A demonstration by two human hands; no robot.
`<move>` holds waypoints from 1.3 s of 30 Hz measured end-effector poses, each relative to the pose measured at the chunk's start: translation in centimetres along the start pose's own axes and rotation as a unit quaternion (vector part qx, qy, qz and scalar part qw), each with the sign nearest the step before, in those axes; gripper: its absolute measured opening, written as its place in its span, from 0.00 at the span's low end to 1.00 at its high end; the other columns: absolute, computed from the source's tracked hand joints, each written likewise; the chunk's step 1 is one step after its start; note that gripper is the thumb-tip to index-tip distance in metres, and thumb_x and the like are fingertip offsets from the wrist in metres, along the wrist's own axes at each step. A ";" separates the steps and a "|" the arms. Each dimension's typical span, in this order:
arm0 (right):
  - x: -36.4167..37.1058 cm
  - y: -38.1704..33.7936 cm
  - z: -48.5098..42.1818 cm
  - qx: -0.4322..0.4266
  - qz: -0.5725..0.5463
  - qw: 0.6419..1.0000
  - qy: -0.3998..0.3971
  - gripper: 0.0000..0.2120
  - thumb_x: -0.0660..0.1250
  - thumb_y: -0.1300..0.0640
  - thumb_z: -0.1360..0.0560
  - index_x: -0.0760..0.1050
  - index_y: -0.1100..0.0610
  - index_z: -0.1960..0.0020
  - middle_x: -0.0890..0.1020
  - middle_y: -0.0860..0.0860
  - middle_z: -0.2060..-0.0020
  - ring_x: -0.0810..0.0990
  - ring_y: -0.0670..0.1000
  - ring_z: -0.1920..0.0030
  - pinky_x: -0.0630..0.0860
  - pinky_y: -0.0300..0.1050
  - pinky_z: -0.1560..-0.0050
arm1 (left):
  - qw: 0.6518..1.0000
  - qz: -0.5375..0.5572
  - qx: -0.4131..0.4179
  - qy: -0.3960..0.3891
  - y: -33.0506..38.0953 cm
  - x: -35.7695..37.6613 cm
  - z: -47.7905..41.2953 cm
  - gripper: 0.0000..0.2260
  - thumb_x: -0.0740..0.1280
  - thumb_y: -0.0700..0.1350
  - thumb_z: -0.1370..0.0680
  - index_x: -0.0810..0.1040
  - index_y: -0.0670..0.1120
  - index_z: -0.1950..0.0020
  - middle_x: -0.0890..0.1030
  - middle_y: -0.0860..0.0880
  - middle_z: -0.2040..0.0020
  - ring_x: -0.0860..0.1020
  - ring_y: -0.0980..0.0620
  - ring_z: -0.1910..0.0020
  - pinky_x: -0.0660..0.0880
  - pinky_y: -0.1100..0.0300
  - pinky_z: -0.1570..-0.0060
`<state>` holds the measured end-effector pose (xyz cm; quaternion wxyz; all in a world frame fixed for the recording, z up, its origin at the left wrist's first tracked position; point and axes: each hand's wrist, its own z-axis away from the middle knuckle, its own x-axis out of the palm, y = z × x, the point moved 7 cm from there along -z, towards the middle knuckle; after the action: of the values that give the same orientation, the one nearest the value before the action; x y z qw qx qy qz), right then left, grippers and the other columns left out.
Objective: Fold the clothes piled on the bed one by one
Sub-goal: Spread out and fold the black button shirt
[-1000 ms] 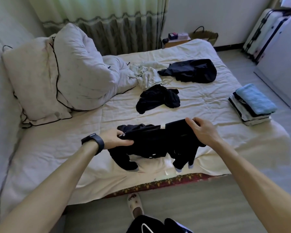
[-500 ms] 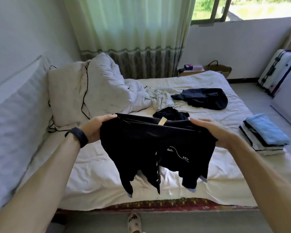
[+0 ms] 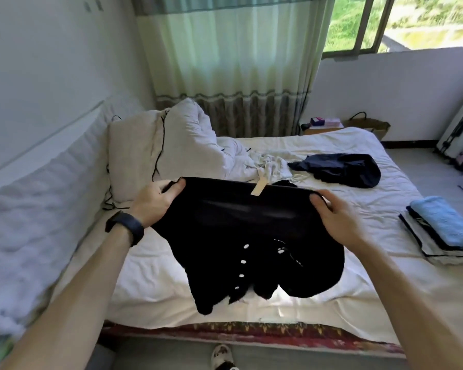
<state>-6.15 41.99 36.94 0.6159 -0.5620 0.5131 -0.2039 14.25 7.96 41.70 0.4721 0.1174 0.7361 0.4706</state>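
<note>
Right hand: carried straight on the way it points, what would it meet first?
Beyond the black buttoned garment the right hand grips, probably the crumpled white garment on the bed; depth unclear.

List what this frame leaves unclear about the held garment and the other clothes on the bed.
Head view only.
- Black garment, gripped by the left hand and right hand: doubled over, so its type and far side are hidden.
- Tan tag: print too small.
- Black item behind it: mostly covered by the held garment.
- Folded stack: cut by the right edge; piece count unclear.
</note>
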 end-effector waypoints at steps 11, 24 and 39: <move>-1.6 -1.0 -2.4 0.026 -0.037 0.999 -0.013 0.13 0.77 0.38 0.31 0.86 0.47 0.60 0.84 0.46 0.68 0.80 0.42 0.68 0.74 0.35 0.67 | 0.978 -0.002 -0.106 -0.178 -6.1 -0.2 0.5 0.37 0.69 0.71 0.30 0.78 0.33 0.55 0.72 0.45 0.68 0.71 0.49 0.71 0.66 0.57 0.67; 8.7 12.9 -21.3 0.075 0.233 0.969 0.038 0.16 0.66 0.34 0.23 0.81 0.45 0.54 0.81 0.43 0.65 0.79 0.48 0.61 0.70 0.43 0.63 | 0.980 -0.034 -0.185 -0.062 -18.9 10.4 -21.3 0.28 0.62 0.64 0.20 0.64 0.46 0.71 0.65 0.50 0.73 0.66 0.50 0.71 0.60 0.54 0.65; 27.4 49.8 -33.3 0.181 0.401 0.889 -0.127 0.16 0.56 0.44 0.15 0.77 0.49 0.35 0.82 0.53 0.40 0.74 0.59 0.41 0.68 0.53 0.43 | 0.938 -0.075 -0.306 -0.146 -50.3 37.9 -33.7 0.07 0.62 0.53 0.17 0.78 0.53 0.49 0.78 0.55 0.52 0.75 0.53 0.52 0.68 0.60 0.51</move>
<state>-40.33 17.47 -13.72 0.7961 -0.2085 0.5664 0.0440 -19.22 -14.93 -17.15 0.6215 -0.0212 0.4865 0.6137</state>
